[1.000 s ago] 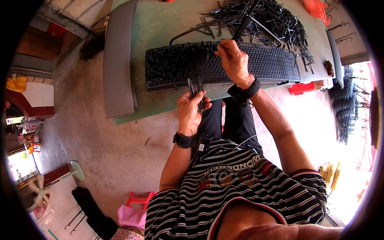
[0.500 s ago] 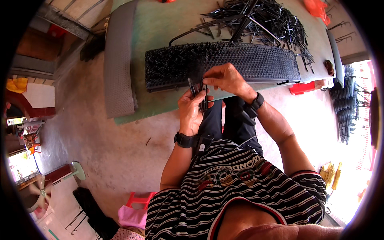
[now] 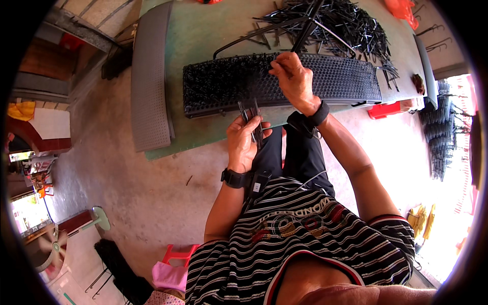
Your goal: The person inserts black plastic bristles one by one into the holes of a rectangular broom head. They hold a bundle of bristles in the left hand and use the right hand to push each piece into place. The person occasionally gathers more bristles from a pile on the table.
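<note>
On the green table (image 3: 203, 30), the black perforated panel (image 3: 335, 84) lies along the near edge, where a sideways knock could shift it. The right hand (image 3: 293, 79) arches over its middle, fingers narrowed, contents unclear; nearer and left, the left hand (image 3: 242, 140) clasps thin dark strips (image 3: 243, 111).

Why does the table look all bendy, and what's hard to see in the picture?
In the head view, the fisheye lens bends the table and leaves black corners; same view, glare whitens the floor at right; also there, the fan looks blurry, and dark pieces on the left of the honeycomb panel blend together.
</note>
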Available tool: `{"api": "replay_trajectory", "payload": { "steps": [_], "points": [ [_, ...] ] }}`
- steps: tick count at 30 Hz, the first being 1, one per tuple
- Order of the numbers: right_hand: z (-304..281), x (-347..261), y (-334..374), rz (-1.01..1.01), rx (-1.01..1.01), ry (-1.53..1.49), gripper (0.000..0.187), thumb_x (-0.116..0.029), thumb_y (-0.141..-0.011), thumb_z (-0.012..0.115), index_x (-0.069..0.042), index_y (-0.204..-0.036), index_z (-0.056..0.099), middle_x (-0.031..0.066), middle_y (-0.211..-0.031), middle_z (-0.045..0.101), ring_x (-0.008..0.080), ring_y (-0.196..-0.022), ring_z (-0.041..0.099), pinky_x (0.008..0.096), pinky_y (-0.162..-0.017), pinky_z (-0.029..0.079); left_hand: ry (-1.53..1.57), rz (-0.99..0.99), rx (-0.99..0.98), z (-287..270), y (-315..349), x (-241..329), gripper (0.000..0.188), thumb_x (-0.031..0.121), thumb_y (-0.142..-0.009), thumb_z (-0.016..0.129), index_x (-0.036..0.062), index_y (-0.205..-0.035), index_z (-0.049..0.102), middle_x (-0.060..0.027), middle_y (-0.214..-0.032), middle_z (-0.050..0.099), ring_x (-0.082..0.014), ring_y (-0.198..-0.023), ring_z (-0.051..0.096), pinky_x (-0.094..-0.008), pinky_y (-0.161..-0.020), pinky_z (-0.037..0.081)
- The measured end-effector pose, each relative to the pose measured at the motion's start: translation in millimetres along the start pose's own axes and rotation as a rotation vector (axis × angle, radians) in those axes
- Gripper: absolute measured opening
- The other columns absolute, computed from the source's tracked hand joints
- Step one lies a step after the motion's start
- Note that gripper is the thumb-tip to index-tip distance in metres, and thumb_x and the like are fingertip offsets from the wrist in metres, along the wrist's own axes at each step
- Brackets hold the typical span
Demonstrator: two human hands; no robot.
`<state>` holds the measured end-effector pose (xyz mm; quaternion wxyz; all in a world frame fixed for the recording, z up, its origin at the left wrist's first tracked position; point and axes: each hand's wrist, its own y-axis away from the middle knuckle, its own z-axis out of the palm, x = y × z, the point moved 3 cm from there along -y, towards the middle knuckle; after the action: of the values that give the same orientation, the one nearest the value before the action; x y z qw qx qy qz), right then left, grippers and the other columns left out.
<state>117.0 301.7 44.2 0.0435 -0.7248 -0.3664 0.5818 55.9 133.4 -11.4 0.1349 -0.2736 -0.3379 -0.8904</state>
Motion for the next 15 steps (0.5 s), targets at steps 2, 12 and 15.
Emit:
{"api": "replay_trajectory", "payload": {
  "steps": [2,12,15],
  "points": [
    [6,7,0,0.009,-0.024,0.015,0.01,-0.001,-0.083,0.06,-0.001,-0.091,0.053,0.0133,-0.075,0.062,0.0234,-0.068,0.067,0.0317,-0.057,0.052,0.003,0.003,0.004,-1,0,1,0.011,0.002,-0.083,0.062,0.0006,-0.093,0.061,-0.0087,-0.082,0.063,-0.022,-0.069,0.064,-0.0354,-0.059,0.056],
    [-1,-20,2,0.082,-0.405,0.205,0.02,-0.022,-0.078,0.069,-0.002,-0.079,0.066,0.0111,-0.069,0.063,0.0231,-0.059,0.061,0.0345,-0.055,0.048,-0.023,0.008,-0.04,0,2,4,0.015,0.001,-0.083,0.062,0.0032,-0.098,0.06,-0.0092,-0.087,0.064,-0.0225,-0.075,0.065,-0.0366,-0.063,0.056],
    [-1,-9,19,0.331,-0.637,-0.081,0.026,-0.025,-0.077,0.072,0.001,-0.079,0.066,0.0093,-0.067,0.065,0.0113,-0.059,0.059,0.028,-0.054,0.047,-0.021,0.009,-0.094,4,1,-1,0.016,0.005,-0.085,0.062,0.0026,-0.101,0.06,-0.0109,-0.089,0.065,-0.0229,-0.076,0.065,-0.0368,-0.065,0.056]
  ]
}}
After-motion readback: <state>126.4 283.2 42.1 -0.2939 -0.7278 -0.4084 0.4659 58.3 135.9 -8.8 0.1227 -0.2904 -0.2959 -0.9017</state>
